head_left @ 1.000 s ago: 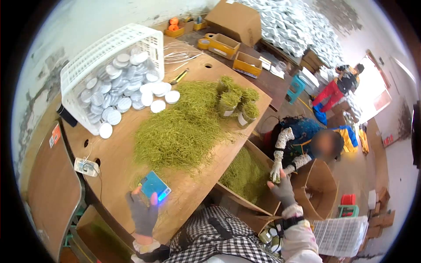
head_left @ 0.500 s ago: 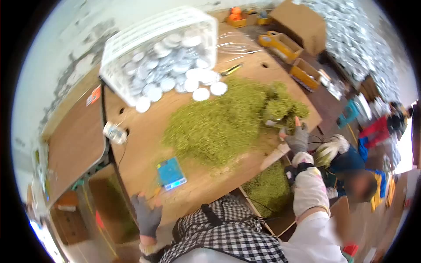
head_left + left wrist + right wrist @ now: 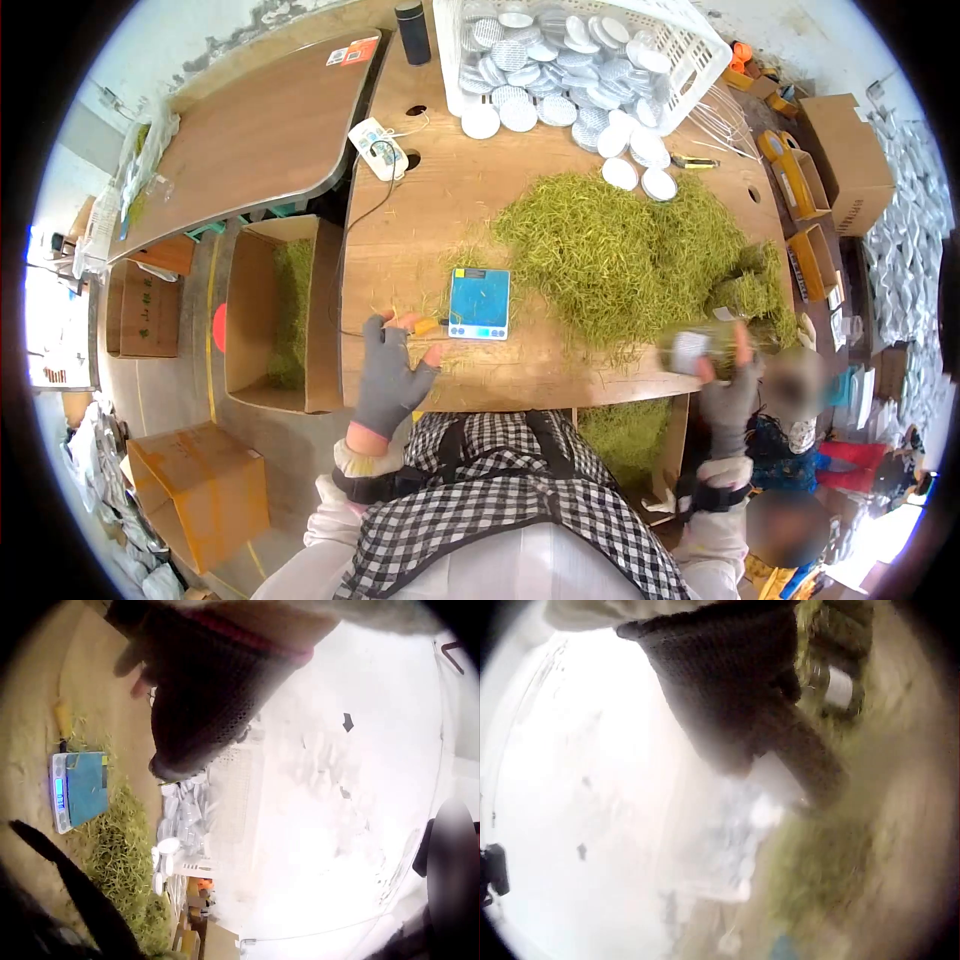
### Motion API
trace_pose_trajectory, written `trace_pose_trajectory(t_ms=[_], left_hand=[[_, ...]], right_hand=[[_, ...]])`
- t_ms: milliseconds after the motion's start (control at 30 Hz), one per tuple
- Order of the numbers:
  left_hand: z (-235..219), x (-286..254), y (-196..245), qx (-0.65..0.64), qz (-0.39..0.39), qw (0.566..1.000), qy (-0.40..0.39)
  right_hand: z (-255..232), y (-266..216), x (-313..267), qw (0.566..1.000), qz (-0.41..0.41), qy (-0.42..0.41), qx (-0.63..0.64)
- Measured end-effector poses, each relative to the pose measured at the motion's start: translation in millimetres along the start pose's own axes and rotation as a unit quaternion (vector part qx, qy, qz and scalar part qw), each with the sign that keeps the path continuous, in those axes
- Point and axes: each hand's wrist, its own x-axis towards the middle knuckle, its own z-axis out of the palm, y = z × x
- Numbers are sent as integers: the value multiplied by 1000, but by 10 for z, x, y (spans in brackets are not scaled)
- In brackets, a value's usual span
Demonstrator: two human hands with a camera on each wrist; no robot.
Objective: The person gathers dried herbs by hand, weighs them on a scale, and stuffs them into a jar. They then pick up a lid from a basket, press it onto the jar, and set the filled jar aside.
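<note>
My right hand [image 3: 730, 395], in a grey fingerless glove, grips a clear jar [image 3: 690, 350] with a white label and green dried stems inside. It is held sideways over the table's front edge. Blur softens the jar in the right wrist view. My left hand [image 3: 393, 375], gloved alike, hovers near the front edge with fingers spread and nothing in them. Just beyond its fingertips lies a small yellow handle [image 3: 428, 326]. Beside that sits a digital scale [image 3: 480, 300] with a bare blue plate and lit display. A heap of green dried stems [image 3: 620, 260] spreads to the right.
Several more filled jars [image 3: 840, 686] stand at the heap's right end. A white basket [image 3: 700, 60] tipped on its side spills round lids [image 3: 520, 115] at the back. A power strip [image 3: 378, 148] lies back left. Cardboard boxes [image 3: 200, 490] stand on the floor; another person is at the right.
My right hand went from beside the other person's gloved hands to the jars, then back toward me with a jar. The head view turned left. My left hand stays near the scale.
</note>
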Motion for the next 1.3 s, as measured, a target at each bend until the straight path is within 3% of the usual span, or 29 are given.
trace_pose_trajectory(t_ms=[133,300,367,533,600,667,733,767,833,867,933,1000,1067,1100,1200,1267,1300], left_hand=[[-15,33,-88,-13,9,1000,-4],[-225,15,-146,-20,5,1000,13],[-269,-4,-214,3,15,1000,26],[-318,-161,-532,25,-40,999,19],[-252,-220,-644,23,-49,999,5],[-144,-251,-748,20,-51,998,-12],[-15,-318,-863,66,-112,976,-174],[70,-384,-925,66,-111,976,-178],[229,-530,-994,47,-105,953,-280],[250,-537,-954,43,-106,952,-283],[295,-567,-834,-50,-163,901,-398],[461,-704,-878,-82,-156,898,-402],[676,-799,-971,-108,-145,895,-407],[793,-819,-991,-133,-169,898,-384],[750,-640,-836,-133,-191,907,-351],[702,-551,-795,-108,-189,915,-339],[734,-546,-828,-64,-105,961,-247]], right_hand=[[689,-1157,-78,988,-107,-93,56],[1290,-1688,-151,976,-149,-159,13],[1418,-1661,-249,963,-165,-212,25],[1587,-1572,-395,936,-256,-242,5],[1837,-1283,-282,946,-274,-168,-50],[1938,-1190,88,973,-217,-58,-60],[1760,-1225,378,980,-176,-70,-60],[1646,-1283,446,985,-140,-82,-59],[1431,-1400,378,985,-144,-94,-31],[1361,-1424,294,983,-151,-104,-3],[1328,-1402,-55,970,-186,-149,41],[1279,-1437,-349,956,-217,-183,73],[1255,-1460,-528,904,-283,-320,24],[1333,-1451,-503,903,-282,-322,24],[1722,-1372,-155,921,-298,-249,-32],[1847,-1262,87,964,-230,-131,-16],[1777,-1270,141,964,-231,-130,-14]])
